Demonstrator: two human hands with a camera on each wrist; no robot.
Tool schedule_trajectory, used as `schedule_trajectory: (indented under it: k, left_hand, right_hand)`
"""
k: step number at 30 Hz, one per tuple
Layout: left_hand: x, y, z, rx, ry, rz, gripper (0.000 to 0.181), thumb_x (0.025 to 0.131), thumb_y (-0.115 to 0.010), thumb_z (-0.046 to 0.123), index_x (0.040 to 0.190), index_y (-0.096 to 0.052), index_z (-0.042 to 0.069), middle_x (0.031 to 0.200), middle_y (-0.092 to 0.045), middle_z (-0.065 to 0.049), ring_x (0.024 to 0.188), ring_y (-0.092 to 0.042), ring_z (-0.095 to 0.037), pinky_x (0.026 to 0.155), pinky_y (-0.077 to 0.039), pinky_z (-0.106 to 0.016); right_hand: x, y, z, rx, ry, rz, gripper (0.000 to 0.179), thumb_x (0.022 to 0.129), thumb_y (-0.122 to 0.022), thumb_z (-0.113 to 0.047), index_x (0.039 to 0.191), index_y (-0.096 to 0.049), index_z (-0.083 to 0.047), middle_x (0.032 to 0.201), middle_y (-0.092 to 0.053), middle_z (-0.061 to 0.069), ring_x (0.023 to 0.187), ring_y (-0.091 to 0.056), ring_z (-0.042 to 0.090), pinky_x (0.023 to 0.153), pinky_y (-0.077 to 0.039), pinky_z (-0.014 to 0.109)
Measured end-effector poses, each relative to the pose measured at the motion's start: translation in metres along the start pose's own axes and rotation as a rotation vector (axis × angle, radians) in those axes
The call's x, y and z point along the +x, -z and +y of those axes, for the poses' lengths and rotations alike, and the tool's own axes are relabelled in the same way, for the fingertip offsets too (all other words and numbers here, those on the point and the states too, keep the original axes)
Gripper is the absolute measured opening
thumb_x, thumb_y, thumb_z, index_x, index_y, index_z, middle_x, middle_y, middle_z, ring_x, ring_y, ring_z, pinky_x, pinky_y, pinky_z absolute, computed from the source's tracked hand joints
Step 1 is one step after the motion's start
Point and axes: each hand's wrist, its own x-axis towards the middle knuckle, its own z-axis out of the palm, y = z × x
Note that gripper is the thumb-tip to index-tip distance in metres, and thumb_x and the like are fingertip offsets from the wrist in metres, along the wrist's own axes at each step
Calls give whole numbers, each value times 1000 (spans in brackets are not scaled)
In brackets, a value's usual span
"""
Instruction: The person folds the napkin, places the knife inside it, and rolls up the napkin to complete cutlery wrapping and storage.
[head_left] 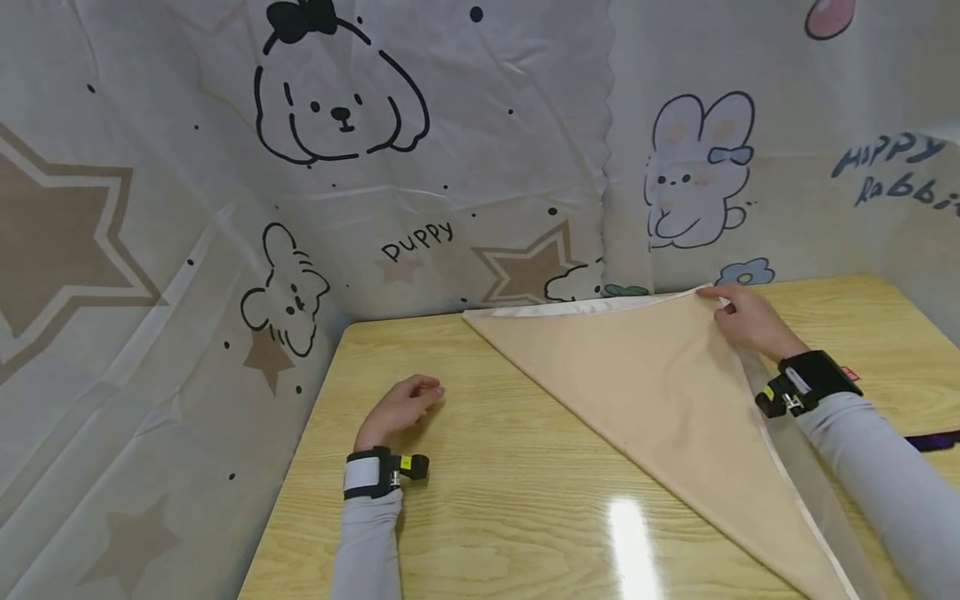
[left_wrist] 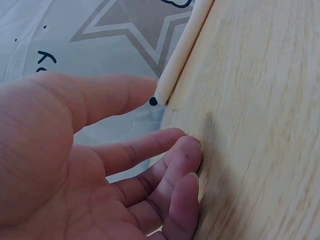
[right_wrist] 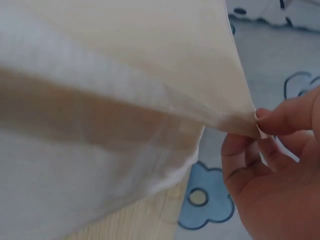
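A peach cloth (head_left: 637,383) with a whitish underside lies folded in a triangle on the wooden table, its long slanting edge toward the left hand. My right hand (head_left: 753,321) pinches the cloth's far right corner between thumb and fingers. In the right wrist view that corner of the cloth (right_wrist: 220,112) is lifted, and a lower layer hangs apart beneath it. Left of the cloth, my left hand (head_left: 401,408) holds nothing. Its fingers (left_wrist: 182,165) bend loosely at the tabletop, the thumb apart from them.
The wooden table (head_left: 480,508) has its far edge against a white sheet (head_left: 510,158) printed with animals and stars, which also hangs along the left side. A dark purple strip (head_left: 933,441) lies at the right, beyond the right forearm.
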Motion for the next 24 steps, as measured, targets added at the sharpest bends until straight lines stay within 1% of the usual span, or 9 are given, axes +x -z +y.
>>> schedule_trajectory:
  k: [2, 5, 7, 9, 11, 13, 16, 20, 24]
  left_hand:
    - [0, 0, 1, 2, 0, 4, 48, 99, -54, 35, 135, -54, 5, 118, -59, -13, 96, -57, -23, 82, -49, -38]
    - [0, 0, 1, 0, 7, 6, 47, 98, -54, 35, 135, -53, 6, 116, -58, -13, 93, -56, -23, 78, -48, -35]
    - [0, 0, 1, 2, 6, 4, 47, 99, -54, 34, 135, -53, 5, 115, -58, -13, 92, -56, -23, 76, -48, -34]
    - [0, 0, 0, 7, 2, 2, 46, 98, -54, 34, 135, -54, 5, 114, -58, -13, 90, -56, -23, 75, -48, -33]
    - [-1, -1, 1, 12, -3, 1, 46, 98, -54, 34, 135, -54, 5, 113, -59, -13, 89, -56, -23, 74, -48, -33]
    - [-1, -1, 1, 17, -9, 1, 46, 98, -55, 33, 135, -54, 5, 113, -59, -13, 89, -56, -23, 74, -48, -33]
    - [-1, -1, 2, 20, -13, -4, 46, 98, -54, 33, 135, -54, 5, 113, -59, -13, 89, -56, -23, 74, -49, -34]
    - [-1, -1, 3, 17, -7, -4, 46, 98, -54, 34, 135, -54, 5, 115, -58, -13, 91, -56, -23, 76, -49, -35]
    - [0, -1, 2, 48, -5, 12, 46, 98, -54, 35, 135, -55, 7, 119, -58, -14, 94, -55, -23, 80, -49, -38]
  right_hand:
    - [4, 3, 7, 26, -18, -49, 49, 92, -38, 5, 141, -43, 9, 141, -36, 35, 109, -45, 44, 86, -43, 57]
    - [10, 7, 16, 53, -40, -113, 55, 89, -35, 8, 145, -35, 11, 147, -25, 38, 130, -27, 50, 103, -26, 68]
    - [14, 8, 22, 64, -62, -145, 59, 87, -33, 10, 147, -31, 10, 150, -19, 38, 136, -13, 52, 106, -17, 70]
    - [17, 8, 28, 62, -69, -162, 62, 85, -31, 11, 147, -30, 10, 150, -18, 38, 137, -10, 52, 106, -15, 70]
    - [19, 6, 34, 51, -81, -171, 64, 84, -30, 11, 148, -31, 8, 150, -19, 39, 136, -11, 52, 107, -17, 69]
    - [19, 4, 39, 48, -84, -171, 63, 83, -30, 12, 146, -33, 9, 148, -22, 40, 136, -14, 52, 106, -22, 67]
    - [20, 0, 44, 8, -67, -159, 60, 82, -32, 12, 142, -37, 13, 144, -26, 42, 132, -20, 54, 104, -25, 66]
    - [23, -4, 45, -53, -36, -112, 56, 82, -34, 11, 137, -43, 16, 139, -33, 43, 129, -25, 56, 104, -24, 68]
    - [26, -7, 44, -68, -57, -63, 55, 81, -36, 10, 135, -46, 15, 135, -37, 43, 126, -28, 56, 104, -25, 67]
